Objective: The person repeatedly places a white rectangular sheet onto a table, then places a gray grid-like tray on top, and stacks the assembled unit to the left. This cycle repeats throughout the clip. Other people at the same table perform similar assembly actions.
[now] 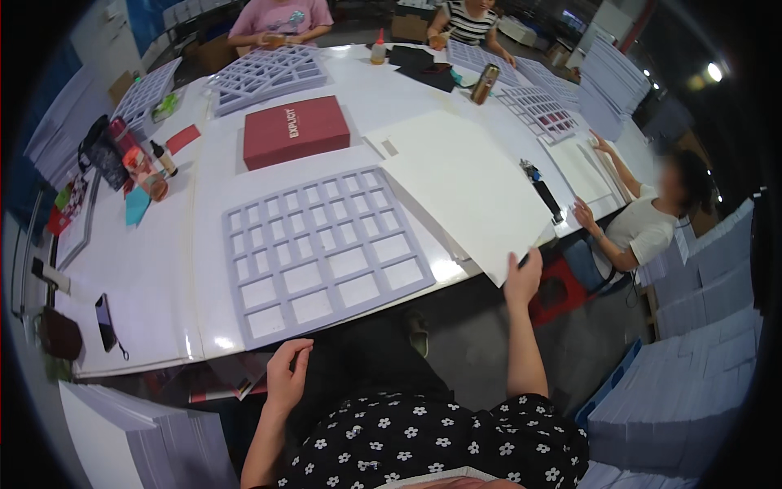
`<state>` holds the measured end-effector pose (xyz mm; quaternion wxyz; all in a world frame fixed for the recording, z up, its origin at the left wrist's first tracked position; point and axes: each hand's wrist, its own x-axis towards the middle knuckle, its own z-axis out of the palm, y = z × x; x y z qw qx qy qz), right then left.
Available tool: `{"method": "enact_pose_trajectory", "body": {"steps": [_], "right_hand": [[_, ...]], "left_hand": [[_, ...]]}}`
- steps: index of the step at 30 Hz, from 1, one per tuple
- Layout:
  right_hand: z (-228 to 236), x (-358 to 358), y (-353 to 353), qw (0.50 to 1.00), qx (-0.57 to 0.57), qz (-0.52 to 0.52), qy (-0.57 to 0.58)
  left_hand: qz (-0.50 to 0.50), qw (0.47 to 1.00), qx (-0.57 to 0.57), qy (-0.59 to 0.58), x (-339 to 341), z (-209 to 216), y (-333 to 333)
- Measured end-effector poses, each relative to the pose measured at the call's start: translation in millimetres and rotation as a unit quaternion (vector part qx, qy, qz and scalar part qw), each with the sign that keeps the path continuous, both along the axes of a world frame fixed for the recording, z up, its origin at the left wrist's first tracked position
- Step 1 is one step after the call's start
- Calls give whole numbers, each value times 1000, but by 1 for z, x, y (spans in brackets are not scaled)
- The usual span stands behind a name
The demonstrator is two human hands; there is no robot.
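My right hand (523, 279) pinches the near corner of a large white sheet (468, 183), thumb on one side and fingers on the other. This sheet lies slanted over the table, its gripped corner sticking out past the front edge. Below the table's front edge, my left hand (287, 376) hangs with loosely bent fingers, thumb apart, and nothing visible in it. Nearest to it is a pale lilac grid panel (324, 271), flat on the table with small openings at the far side and larger ones near me.
Behind the grid sits a dark red box (297, 134). Stacked lattice panels (265, 77) lie farther back. Bottles (147, 175) stand at left, a phone (104, 322) near the left edge. A co-worker (652, 216) sits at right; piled boards (676, 391) flank me.
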<state>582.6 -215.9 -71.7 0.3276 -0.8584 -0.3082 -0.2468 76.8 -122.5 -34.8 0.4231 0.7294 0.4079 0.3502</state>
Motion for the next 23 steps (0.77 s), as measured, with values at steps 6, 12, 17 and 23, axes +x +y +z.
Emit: {"method": "enact_pose_trajectory", "body": {"steps": [6, 12, 17, 23], "right_hand": [[-24, 21, 1, 753, 216, 54, 619], [-7, -13, 24, 621, 394, 160, 658], [23, -58, 37, 610, 259, 290, 691], [-22, -71, 56, 655, 38, 387, 648]], "left_hand": [[9, 998, -47, -40, -1, 2, 1], [16, 963, -178, -203, 3, 0, 21], [85, 895, -250, -359, -15, 5, 58], [54, 622, -414, -662, -64, 31, 98]]}}
